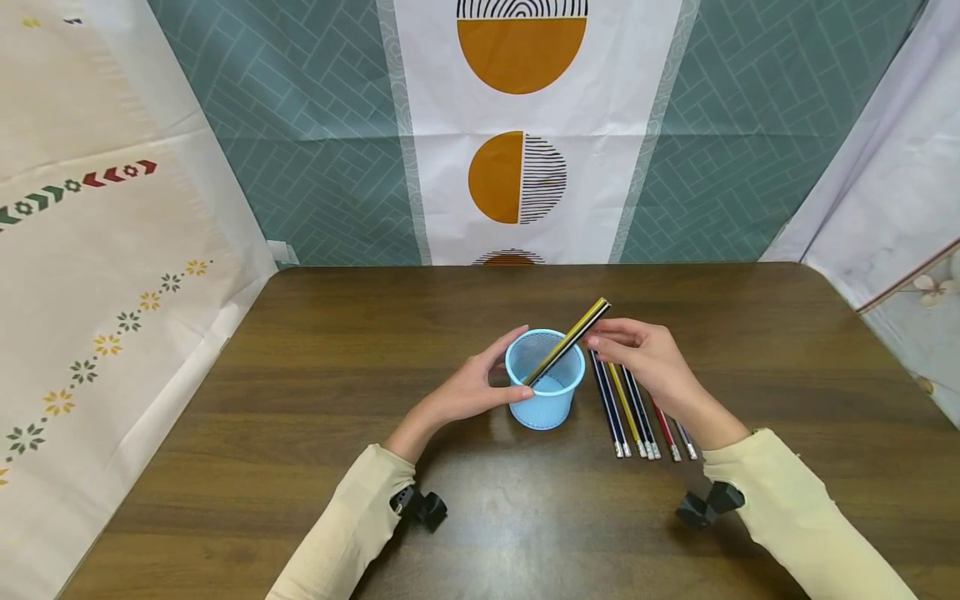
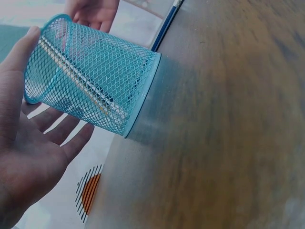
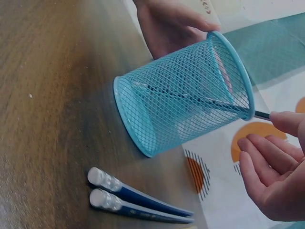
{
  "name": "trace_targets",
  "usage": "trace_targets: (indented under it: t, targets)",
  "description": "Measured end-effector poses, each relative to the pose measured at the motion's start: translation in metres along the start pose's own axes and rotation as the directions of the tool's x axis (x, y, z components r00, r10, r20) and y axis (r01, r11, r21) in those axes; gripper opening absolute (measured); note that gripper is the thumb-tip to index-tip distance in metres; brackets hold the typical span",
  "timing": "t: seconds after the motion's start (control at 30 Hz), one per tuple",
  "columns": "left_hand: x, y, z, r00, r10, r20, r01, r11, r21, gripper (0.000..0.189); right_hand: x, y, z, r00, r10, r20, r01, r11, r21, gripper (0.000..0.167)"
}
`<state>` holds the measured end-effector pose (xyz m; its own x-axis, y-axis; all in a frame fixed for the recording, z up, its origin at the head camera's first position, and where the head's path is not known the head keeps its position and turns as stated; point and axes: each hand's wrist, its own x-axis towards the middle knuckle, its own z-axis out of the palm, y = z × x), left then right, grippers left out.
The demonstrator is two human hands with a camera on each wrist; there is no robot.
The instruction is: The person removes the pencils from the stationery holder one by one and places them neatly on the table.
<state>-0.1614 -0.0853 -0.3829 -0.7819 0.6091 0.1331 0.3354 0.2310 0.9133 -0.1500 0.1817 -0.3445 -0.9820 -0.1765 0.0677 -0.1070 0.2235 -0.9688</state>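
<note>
A light blue mesh pencil cup [image 1: 546, 410] stands upright on the table. My left hand [image 1: 480, 385] holds it by the rim, thumb on the near side and fingers around the far side. Yellow-and-black striped pencils [image 1: 567, 340] lean inside the cup, their upper ends sticking out to the right past the rim. Close beside these ends is my right hand [image 1: 645, 354], its thumb tip overlapping a pencil in the right wrist view and the other fingers loosely bent, apart from the thumb. Eraser ends show low in the cup through the mesh [image 2: 112, 62].
Several pencils lie in a row right of the cup, among them dark blue pencils [image 3: 147, 202], a yellow pencil [image 1: 627, 408] and a red pencil [image 1: 666, 429], eraser ends toward me. The brown wooden table [image 1: 337, 333] ends at a patterned cloth [image 1: 337, 167] behind.
</note>
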Motion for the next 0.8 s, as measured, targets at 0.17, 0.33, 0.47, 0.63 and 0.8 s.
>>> trace_targets:
  t: [0.17,0.33,0.47,0.63,0.8]
  targets:
    - [0.0,-0.001,0.0,1.0,0.004,0.0,-0.004,1.0,-0.012,0.083,0.001,-0.002,0.007,0.999,0.001,-0.054,0.001,0.999,0.041,0.038]
    - [-0.001,-0.001,0.0,1.0,0.013,0.0,-0.013,1.0,-0.02,0.083,0.001,-0.004,0.014,0.994,0.011,-0.11,-0.01,1.0,0.007,0.039]
    - [-0.001,-0.001,0.001,1.0,0.01,0.002,-0.01,1.0,-0.019,0.083,0.0,-0.005,0.018,0.989,0.012,-0.15,-0.018,0.999,-0.038,0.037]
    - [-0.001,-0.001,0.001,1.0,0.018,0.009,-0.018,1.0,-0.025,0.084,0.001,-0.006,0.02,0.985,-0.003,-0.174,-0.013,0.996,-0.086,0.032]
    - [-0.001,0.001,0.0,1.0,0.029,0.005,-0.028,0.999,-0.024,0.083,0.002,-0.007,0.018,0.984,-0.012,-0.177,-0.009,0.994,-0.113,0.031]
